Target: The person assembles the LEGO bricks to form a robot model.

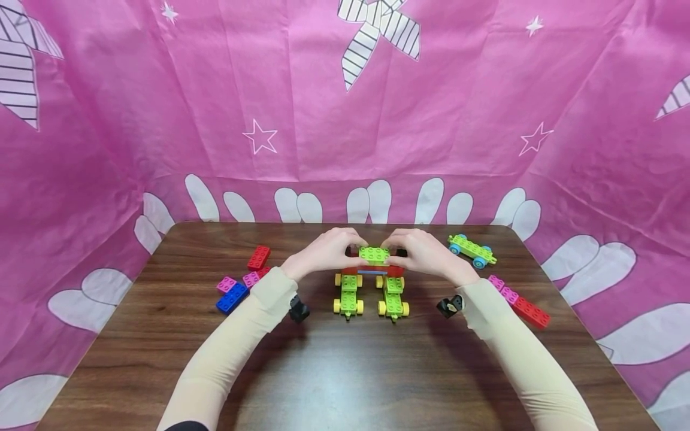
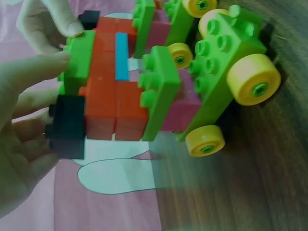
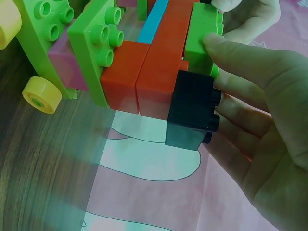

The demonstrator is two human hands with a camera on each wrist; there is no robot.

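Note:
My left hand (image 1: 331, 251) and right hand (image 1: 423, 251) pinch a light green brick (image 1: 374, 255) from its two sides. Each thumb lies on its near face, with the other fingers behind. The brick tops a built toy of red bricks (image 2: 102, 86), with a blue strip (image 2: 121, 57) at its middle. A black brick (image 2: 70, 126) stands beside the green one on the left, and another black brick (image 3: 192, 108) on the right. Pink bricks (image 2: 182, 101) join the lower green pieces to two green wheeled bases (image 1: 348, 297) with yellow wheels (image 2: 253, 79).
On the table's left lie a red brick (image 1: 259, 257), a blue brick (image 1: 232, 297) and pink bricks (image 1: 226, 284). To the right are a green car base (image 1: 471, 249) with blue wheels, pink bricks (image 1: 509, 294) and a red brick (image 1: 531, 312). A pink curtain (image 1: 334, 137) hangs behind.

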